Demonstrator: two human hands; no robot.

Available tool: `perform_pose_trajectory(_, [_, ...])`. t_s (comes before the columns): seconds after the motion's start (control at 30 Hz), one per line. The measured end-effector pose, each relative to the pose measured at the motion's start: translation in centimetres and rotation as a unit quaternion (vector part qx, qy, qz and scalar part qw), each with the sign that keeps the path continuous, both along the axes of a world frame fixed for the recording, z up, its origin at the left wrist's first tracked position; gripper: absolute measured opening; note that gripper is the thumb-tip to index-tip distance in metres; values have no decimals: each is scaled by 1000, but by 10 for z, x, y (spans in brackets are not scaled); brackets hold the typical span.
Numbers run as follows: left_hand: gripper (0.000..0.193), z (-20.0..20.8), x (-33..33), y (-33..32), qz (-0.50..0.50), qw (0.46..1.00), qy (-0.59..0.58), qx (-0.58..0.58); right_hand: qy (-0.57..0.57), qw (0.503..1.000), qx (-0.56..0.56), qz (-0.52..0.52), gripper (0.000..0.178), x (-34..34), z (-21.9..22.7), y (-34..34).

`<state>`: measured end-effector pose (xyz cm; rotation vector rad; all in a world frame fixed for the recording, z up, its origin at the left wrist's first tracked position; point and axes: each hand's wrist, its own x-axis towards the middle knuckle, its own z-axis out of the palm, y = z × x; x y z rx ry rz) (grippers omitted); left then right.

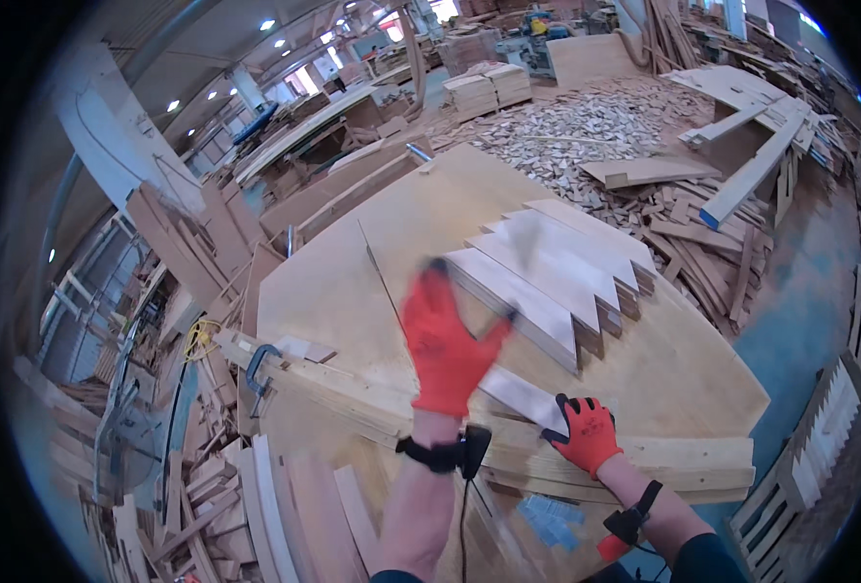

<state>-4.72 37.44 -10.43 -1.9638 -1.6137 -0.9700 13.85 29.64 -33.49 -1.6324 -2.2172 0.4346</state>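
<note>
The right hand (586,434), in an orange glove with black fingertips, sits at 5 o'clock, fingers closed on the near end of a pale wooden strip (520,396) lying on the workbench (333,282). The left hand (445,348), also orange-gloved and motion-blurred, is raised at 6 o'clock above the bench with fingers spread apart, holding nothing. Each wrist carries a black strap. A blue clamp (258,367) grips the bench edge at 8 o'clock. Directly beyond the left hand, stepped pale boards (557,282) lie stacked near centre. At 1 o'clock, a heap of wood offcuts (586,131) covers the floor.
</note>
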Motion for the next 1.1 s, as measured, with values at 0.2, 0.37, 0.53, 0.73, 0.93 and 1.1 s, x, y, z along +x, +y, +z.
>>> perform_pose_trajectory(0.2, [81,-63,-59,-62,-42,989,2,-140,-28,999,-20,29,80,-2,2,5])
perform_pose_trajectory(0.37, [73,-138,-161,-146,117,962,-29,-245,39,997,7,73,73,-36,20,17])
perform_pose_trajectory(0.53, [67,-156,-197,-164,182,939,-66,-284,55,991,26,120,67,-79,33,55])
perform_pose_trajectory(0.73, [63,-163,-221,-151,204,942,-51,-263,30,979,75,187,59,-148,29,96])
perform_pose_trajectory(0.93, [60,-177,-243,-103,198,940,-73,-267,-42,968,38,244,55,-211,16,127])
perform_pose_trajectory(1.1, [54,-190,-272,-73,212,934,-52,-284,-30,945,47,323,45,-230,-4,132])
